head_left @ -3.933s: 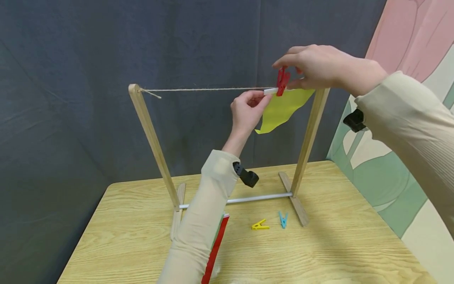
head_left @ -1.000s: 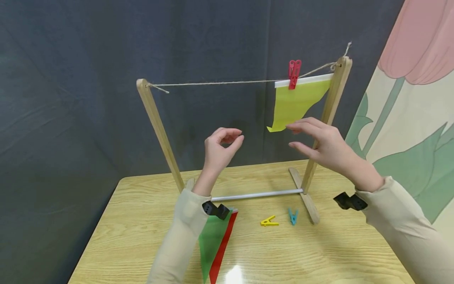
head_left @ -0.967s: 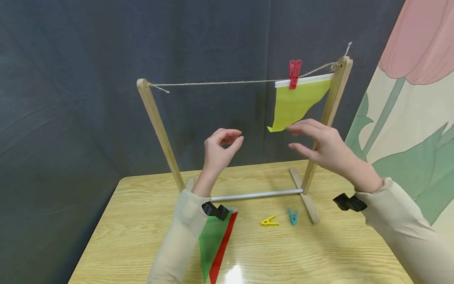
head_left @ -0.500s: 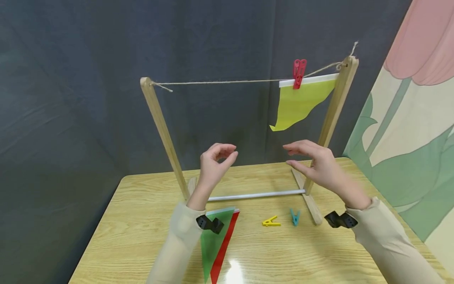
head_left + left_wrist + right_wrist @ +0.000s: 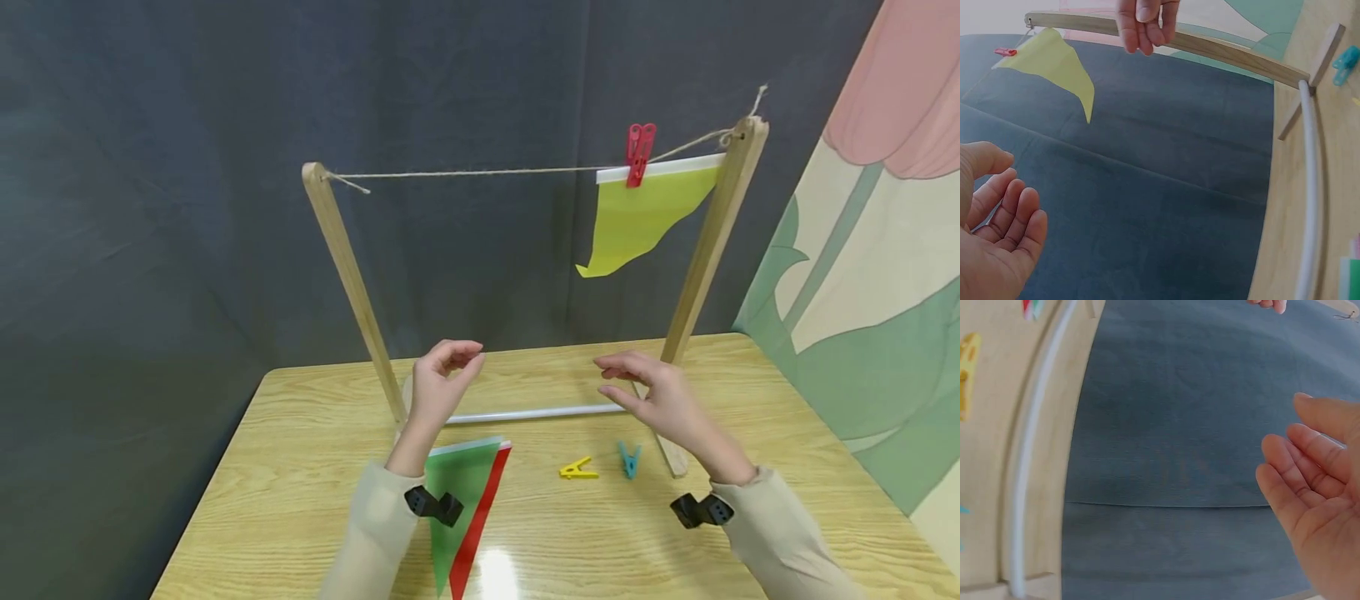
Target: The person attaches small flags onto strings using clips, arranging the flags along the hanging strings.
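My left hand hovers above the green pennant with loosely bent fingers and nothing between them. Across from it, my right hand is also unloaded, thumb and fingers apart, over the blue clothespin and the yellow clothespin. A yellow pennant hangs from the string at the right, gripped near its left top corner by a red clothespin. On the table a green pennant overlaps a red pennant. In the left wrist view the yellow pennant tapers to a point.
A wooden frame holds the string between a left post and a right post. A white rod joins the posts low down over the table. Behind hangs a dark curtain; a painted panel stands at the right.
The right hand has let go of the red clothespin, which stays on the string with the yellow pennant. Both hands have come down from the string toward the table.
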`<state>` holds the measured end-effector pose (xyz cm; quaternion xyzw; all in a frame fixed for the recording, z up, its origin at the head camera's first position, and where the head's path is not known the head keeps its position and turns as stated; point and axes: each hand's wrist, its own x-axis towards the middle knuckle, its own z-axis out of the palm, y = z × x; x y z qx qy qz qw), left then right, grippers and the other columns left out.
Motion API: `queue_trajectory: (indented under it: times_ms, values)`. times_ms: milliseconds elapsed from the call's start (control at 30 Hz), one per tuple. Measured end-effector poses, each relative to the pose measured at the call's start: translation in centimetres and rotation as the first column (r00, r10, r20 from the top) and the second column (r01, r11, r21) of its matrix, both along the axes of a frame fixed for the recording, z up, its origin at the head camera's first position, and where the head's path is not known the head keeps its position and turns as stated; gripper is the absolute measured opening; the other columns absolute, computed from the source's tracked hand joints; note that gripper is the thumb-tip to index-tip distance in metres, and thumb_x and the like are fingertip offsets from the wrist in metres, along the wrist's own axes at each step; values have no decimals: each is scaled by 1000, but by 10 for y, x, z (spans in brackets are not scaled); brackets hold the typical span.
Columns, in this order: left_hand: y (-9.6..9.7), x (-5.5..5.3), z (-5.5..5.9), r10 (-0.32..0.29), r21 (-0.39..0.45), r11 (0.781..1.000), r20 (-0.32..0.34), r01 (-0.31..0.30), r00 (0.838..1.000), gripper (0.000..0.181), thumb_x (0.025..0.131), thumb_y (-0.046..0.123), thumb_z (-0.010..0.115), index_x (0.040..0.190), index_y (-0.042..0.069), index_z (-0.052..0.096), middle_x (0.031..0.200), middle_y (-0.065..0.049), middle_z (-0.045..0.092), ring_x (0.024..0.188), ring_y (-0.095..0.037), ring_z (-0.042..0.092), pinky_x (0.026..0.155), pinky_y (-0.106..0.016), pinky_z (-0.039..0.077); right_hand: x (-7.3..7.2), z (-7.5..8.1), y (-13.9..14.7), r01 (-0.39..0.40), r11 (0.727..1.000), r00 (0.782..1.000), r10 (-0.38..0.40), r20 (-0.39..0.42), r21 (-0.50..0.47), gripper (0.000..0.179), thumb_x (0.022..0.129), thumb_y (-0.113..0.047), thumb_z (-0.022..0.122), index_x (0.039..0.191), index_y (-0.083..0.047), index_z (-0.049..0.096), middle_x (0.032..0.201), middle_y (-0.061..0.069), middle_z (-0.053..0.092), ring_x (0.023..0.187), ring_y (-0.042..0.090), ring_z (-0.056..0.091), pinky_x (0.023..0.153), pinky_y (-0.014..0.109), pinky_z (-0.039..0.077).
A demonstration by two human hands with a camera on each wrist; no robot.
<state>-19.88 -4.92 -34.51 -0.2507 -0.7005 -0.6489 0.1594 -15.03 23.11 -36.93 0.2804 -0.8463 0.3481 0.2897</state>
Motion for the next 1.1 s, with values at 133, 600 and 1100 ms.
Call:
queue_trajectory:
  times_ms: [133,600,1100]
  values:
    - [-4,1,-10,7,-7,1000,33,-7,999,12,80,-11,64,91,-15,64,85,-26,61,74,-4,56,69,-19,48,1,-14,2,-11,999,998,12,60,-30,38,70,14,73,105,2,66,97,8,65,83,20,65,76,18,50]
    - [-24,6,-50,-6,-56,998,155,15,988,11,81,-13,62,90,-18,62,87,-30,62,74,-5,56,69,-19,47,9,-63,13,-55,991,982,76,173,-122,33,74,15,69,105,3,65,101,3,65,85,16,65,75,15,49]
    - [-52,12,-85,68,-181,983,237,-25,969,9,81,-10,63,89,-14,65,86,-24,64,75,-17,58,69,-24,47,13,-96,35,-54,990,975,80,208,-131,30,74,20,65,101,9,63,99,-6,63,81,14,64,72,14,49]
